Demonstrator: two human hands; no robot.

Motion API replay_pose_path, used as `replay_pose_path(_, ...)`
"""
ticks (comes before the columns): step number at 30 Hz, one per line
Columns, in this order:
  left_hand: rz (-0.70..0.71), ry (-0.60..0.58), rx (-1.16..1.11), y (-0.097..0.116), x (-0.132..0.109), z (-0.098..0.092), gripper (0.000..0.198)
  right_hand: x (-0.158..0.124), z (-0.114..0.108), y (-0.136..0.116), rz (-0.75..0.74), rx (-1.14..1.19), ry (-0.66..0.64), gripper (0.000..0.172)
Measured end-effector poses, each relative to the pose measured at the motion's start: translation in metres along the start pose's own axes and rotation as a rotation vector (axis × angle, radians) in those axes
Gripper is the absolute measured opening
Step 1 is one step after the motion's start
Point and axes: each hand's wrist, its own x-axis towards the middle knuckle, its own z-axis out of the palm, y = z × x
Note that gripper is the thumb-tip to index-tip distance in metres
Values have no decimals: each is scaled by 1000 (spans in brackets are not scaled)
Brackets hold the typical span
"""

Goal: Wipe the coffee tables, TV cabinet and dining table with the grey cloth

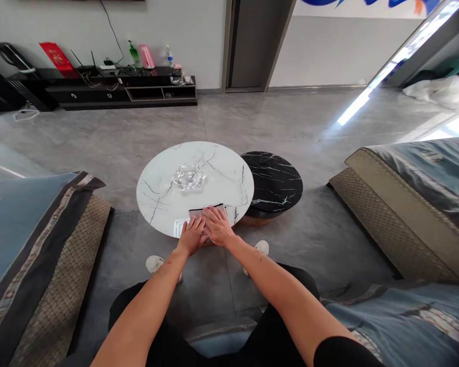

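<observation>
Near the front edge of the round white marbled table (225, 176) lies a folded greyish-pink cloth (197, 212) with a dark edge. My left hand (192, 234) rests on its near left part, fingers stretched forward. Just to the right, my right hand (217, 226) lies flat over the cloth with its fingers apart. The two hands touch or nearly touch at the thumbs and cover much of the cloth. Farther back on the same table sits a clear glass dish (189, 178) with a pointed rim.
A lower black marbled table (273, 181) adjoins on the right. Sofas stand at the left (80, 244) and right (398, 214). Along the back wall, a black TV cabinet (160, 94) holds bottles and a router. My shoes are below the white table's front edge.
</observation>
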Motion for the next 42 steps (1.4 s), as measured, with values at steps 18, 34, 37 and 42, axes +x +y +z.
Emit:
replay_pose_path(18, -364, 115, -74, -14, -6, 3, 57, -14, 27, 30, -329, -210, -256, 116)
replay_pose_path(34, -162, -701, -208, -51, -87, 86, 59, 44, -36, 151, 901, -232, 74, 82)
replay_pose_path(37, -107, -704, -174, -49, -72, 89, 55, 61, 5, 121, 819, -237, 97, 90)
replay_pose_path(42, -69, -668, -141, -56, -60, 92, 51, 93, 115, 20, 378, -67, -33, 87)
